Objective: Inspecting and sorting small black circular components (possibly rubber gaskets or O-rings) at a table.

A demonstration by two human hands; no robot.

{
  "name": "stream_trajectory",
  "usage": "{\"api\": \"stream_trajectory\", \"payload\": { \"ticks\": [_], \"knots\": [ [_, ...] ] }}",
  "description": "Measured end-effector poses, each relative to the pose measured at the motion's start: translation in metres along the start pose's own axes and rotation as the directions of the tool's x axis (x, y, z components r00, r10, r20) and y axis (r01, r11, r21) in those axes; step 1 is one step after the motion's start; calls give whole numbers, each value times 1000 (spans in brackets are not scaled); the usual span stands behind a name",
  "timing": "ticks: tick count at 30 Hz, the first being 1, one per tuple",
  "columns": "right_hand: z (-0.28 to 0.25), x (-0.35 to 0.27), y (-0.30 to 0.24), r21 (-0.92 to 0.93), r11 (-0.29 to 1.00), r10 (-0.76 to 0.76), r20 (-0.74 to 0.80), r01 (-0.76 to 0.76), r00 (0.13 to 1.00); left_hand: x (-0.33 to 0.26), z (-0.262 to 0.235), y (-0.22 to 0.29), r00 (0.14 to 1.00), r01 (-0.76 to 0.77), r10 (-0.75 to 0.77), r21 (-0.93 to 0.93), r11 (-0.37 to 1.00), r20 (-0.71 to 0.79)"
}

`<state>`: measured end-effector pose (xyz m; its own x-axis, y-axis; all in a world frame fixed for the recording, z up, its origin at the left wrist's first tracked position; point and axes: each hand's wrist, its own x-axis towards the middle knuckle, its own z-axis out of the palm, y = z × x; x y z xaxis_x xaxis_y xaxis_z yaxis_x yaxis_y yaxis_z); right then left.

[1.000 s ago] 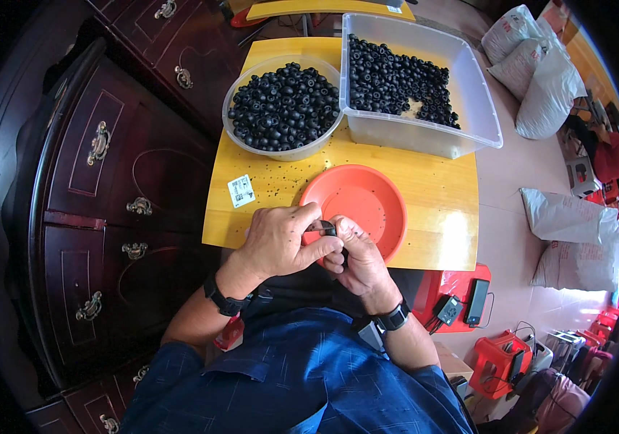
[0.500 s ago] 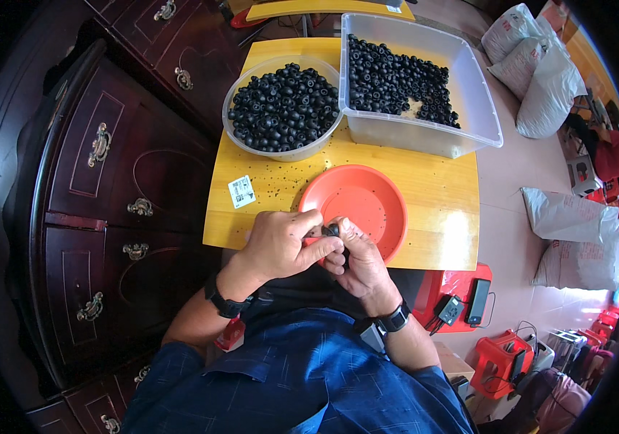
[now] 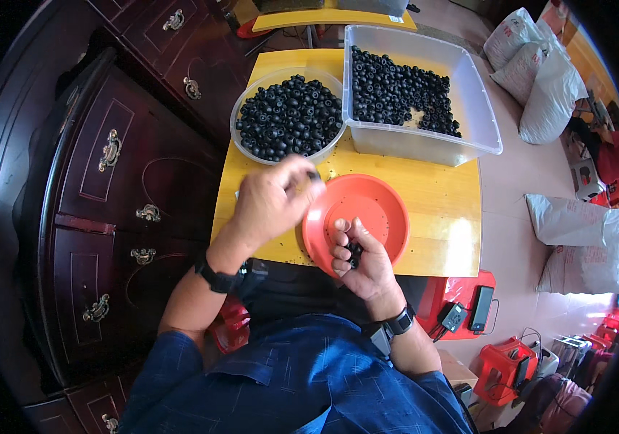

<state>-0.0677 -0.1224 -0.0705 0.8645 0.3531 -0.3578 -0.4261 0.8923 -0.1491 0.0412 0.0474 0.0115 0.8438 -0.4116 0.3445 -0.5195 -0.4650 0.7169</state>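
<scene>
My left hand (image 3: 273, 199) is raised between the round tub and the red basin, slightly blurred. Its thumb and fingers pinch a small black ring-shaped piece (image 3: 314, 176). Over the near rim of the shallow red basin (image 3: 389, 206), my right hand (image 3: 367, 264) is turned palm up, its fingers curled around a few more black pieces (image 3: 353, 253). Dark specks lie in the basin. Behind my left hand, a clear round tub (image 3: 236, 134) is heaped with the same hollow black pieces. To its right stands a clear rectangular bin (image 3: 425, 134), partly filled with them.
All the containers stand on a yellow table (image 3: 447, 210) strewn with dark specks. A dark wooden cabinet (image 3: 114, 188) closes off the left side. White sacks (image 3: 552, 108), a red stool (image 3: 461, 289) with black devices on it, and a person in red (image 3: 613, 155) are to the right.
My hands were together over the basin's near edge, working on a black piece. The left has moved up toward the round tub with a piece; the right has turned palm up.
</scene>
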Motion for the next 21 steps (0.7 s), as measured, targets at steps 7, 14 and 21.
{"api": "stream_trajectory", "payload": {
  "ticks": [7,14,21],
  "knots": [
    [-4,4,-9,170,985,-31,13,29,999,6,-5,11,998,-36,39,65,997,-46],
    [2,11,-5,168,984,-77,97,60,992,-54,27,24,943,-33,-15,137,990,333],
    [-8,14,-2,242,969,-72,81,51,994,-65,40,16,954,-57,2,175,983,300]
  ]
}}
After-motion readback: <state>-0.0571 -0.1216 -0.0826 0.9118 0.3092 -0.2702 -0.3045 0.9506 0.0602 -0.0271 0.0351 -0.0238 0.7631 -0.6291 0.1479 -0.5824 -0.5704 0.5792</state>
